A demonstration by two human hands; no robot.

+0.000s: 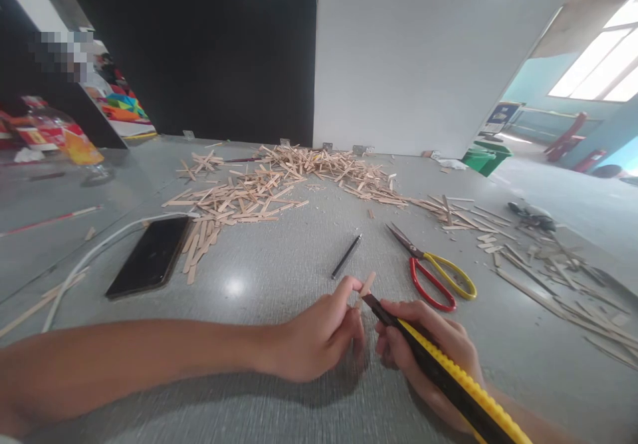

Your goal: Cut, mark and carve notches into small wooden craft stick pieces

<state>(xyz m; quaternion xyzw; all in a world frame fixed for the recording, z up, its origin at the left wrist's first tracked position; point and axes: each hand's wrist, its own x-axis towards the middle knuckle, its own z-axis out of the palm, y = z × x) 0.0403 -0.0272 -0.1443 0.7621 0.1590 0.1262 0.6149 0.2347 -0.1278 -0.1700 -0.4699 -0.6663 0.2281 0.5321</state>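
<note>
Near the bottom centre, my left hand (319, 331) pinches a short wooden stick (367, 284) between thumb and fingers. My right hand (433, 357) is wrapped round a yellow and black utility knife (448, 371), whose blade end meets the stick close to my left fingertips. Just beyond my hands lies a dark pen (346, 256). Scissors (432, 264) with one red and one yellow handle rest to the right of the pen, their blades pointing away from me. The lower part of the stick is partly hidden by my fingers.
A large heap of wooden sticks (299, 165) spreads across the back. A phone (149, 258) and a white cable (90, 251) lie left, beyond my forearm. Cut sticks and scraps (563, 278) cover the right side. A bottle (74, 141) stands at the far left; a green bin (486, 157) is beyond.
</note>
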